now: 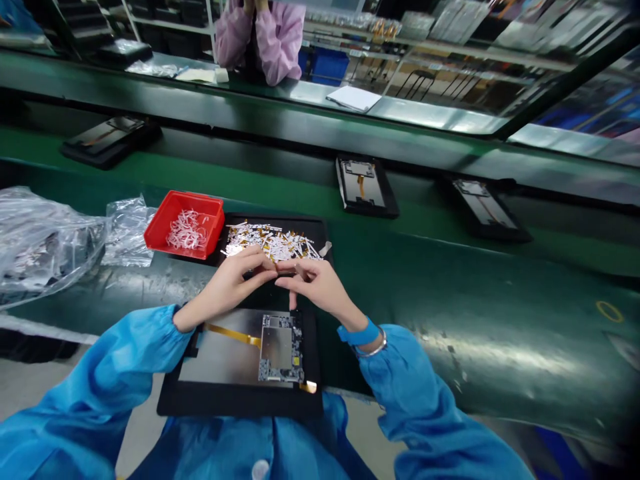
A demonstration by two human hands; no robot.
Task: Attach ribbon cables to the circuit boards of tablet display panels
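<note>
My left hand [243,277] and my right hand [315,283] meet fingertip to fingertip, both pinched closed, just in front of a black tray [325,230]. Whatever sits between the fingers is too small to make out. Small white and amber strips [273,241] lie heaped in that tray. Below my hands, near my body, rests a tablet-like device [220,363] with its inside exposed, in a black holder. It shows a metal plate, a circuit board [281,350] at its right side and an orange ribbon cable [234,335].
A red bin [211,230] of white scraps [187,230] stands left of the tray, beside plastic bags [45,243]. Along the green belt lie similar opened devices [364,183]. Across the line, a person in pink sleeves [280,43] is at the bench.
</note>
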